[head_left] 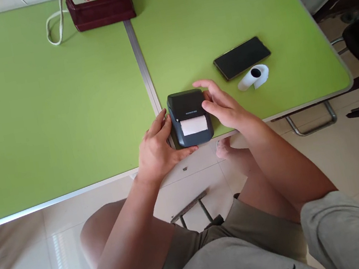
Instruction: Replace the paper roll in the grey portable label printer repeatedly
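On my far left I see a white cord looped on the green table, and beside it a dark red box at the back edge. A metal strip runs from that box toward the near edge, splitting the tabletop in two. The left hand lies at the near end of the strip, gripping the small dark printer: fingers pressed on its left side, thumb along its lower front edge. The printer sits at the table's near edge, just right of the strip, with white paper showing in its front. The right hand is at the printer's right side, fingers spread and loose, tips at its edge, not closed round it. Further right a black phone lies face up, with a white paper roll just in front of it.
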`<state>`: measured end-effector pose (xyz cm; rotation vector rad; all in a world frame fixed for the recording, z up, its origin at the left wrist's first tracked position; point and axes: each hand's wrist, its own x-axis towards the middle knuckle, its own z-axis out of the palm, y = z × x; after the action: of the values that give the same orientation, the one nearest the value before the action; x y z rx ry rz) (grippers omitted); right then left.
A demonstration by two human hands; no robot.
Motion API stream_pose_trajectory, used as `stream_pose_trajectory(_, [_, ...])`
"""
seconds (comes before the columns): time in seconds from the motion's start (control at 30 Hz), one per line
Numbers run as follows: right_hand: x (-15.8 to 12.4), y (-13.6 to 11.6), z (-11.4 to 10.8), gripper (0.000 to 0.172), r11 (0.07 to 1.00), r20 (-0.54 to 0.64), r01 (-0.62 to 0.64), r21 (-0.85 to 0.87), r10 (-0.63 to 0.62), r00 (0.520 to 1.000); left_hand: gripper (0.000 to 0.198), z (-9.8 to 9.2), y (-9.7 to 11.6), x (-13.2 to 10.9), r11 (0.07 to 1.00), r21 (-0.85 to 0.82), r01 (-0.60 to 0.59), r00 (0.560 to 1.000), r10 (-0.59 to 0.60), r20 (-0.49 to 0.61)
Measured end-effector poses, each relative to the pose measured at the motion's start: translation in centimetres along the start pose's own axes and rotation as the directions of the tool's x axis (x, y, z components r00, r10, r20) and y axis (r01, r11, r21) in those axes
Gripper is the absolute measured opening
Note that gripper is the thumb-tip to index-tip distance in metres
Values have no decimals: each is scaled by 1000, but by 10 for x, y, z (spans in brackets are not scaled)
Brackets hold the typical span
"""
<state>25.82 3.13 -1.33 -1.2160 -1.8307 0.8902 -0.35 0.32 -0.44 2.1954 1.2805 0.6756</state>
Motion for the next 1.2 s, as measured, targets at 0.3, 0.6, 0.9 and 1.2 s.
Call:
stream_pose_trajectory(0.3, [-2, 5, -2, 80, 1000, -54, 24, 9, -23, 998, 109, 2, 4, -3, 996, 89, -5, 1000, 3, 17])
stream_pose_trajectory(0.6, [29, -36, -7, 39, 997, -299, -39, 68, 58, 952, 106, 7, 6, -4, 994, 109, -19, 1000, 18, 11])
stream_pose_trajectory(0.9, [36, -85, -5, 13, 696, 36, -67, -715, 133, 990, 101, 9, 7, -5, 980, 176, -91, 995, 95, -19])
stream_pose_trajectory(1.2, [43, -95, -13, 40, 731, 184, -83, -678, 277, 943, 100, 8, 12, -4, 980, 181, -85, 996, 88, -8])
